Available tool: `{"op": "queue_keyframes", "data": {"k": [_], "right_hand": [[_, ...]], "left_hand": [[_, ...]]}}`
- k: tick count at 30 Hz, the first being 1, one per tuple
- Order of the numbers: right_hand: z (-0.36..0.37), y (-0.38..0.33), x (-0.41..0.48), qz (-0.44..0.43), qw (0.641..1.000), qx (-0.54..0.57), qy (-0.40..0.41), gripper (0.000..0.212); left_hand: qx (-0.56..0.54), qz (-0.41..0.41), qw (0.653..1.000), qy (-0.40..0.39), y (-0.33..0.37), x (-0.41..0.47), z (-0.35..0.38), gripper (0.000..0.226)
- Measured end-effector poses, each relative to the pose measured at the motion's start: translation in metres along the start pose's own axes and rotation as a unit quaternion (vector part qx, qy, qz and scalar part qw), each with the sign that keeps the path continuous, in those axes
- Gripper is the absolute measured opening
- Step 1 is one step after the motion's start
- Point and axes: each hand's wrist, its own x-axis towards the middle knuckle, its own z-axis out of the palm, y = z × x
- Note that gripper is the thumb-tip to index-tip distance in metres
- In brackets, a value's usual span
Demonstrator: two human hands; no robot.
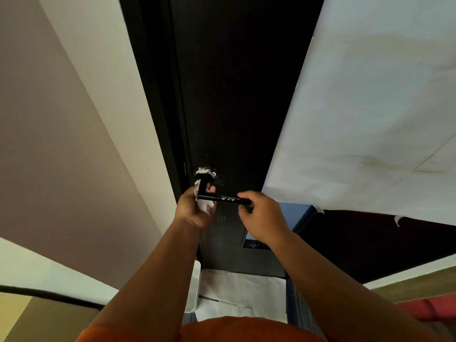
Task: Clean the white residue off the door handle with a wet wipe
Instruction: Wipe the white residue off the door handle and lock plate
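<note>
beige wall (pixel 49 132) left, creased white sheet (pixel 370 107) right, paper (pixel 241 292) over blue carpet (pixel 298 309)

The door handle (pixel 223 198) looks like black metal, smooth with a faint sheen; white residue (pixel 204 172) sits on it as a rough, flaky crust, thickest round its base. The wet wipe (pixel 206 206) is thin, soft, crumpled white cloth. The door (pixel 234 95) is dark, smooth and matt. The paper sheet (pixel 370 107) beside it is white, creased and stained

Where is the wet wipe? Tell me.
Head view, left of centre: the wet wipe is bunched in the left hand, against the bend of the door handle.
</note>
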Motion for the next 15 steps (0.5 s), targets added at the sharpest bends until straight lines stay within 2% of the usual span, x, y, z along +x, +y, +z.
{"op": "queue_keyframes", "data": {"k": [4, 7, 11, 13, 15], "right_hand": [[0.002, 0.0, 0.003, -0.006, 1.0, 0.006, 0.011, 0.031], [0.007, 0.004, 0.004, 0.011, 0.999, 0.032, 0.015, 0.036], [0.017, 0.012, -0.001, 0.123, 0.981, 0.148, 0.007, 0.065], [0.023, 0.016, -0.005, 0.177, 0.968, 0.177, -0.003, 0.064], [0.026, 0.021, -0.008, 0.21, 0.958, 0.194, -0.027, 0.053]], "left_hand": [[0.013, -0.006, 1.0, -0.008, -0.001, -0.002, -0.001, 0.027], [0.11, -0.024, 0.994, 0.003, -0.006, -0.009, -0.013, 0.03], [0.227, -0.059, 0.972, 0.017, -0.025, -0.014, -0.033, 0.022], [0.272, -0.054, 0.959, 0.051, -0.036, -0.011, -0.037, 0.018], [0.316, -0.041, 0.946, 0.067, -0.044, -0.009, -0.037, 0.021]]}}
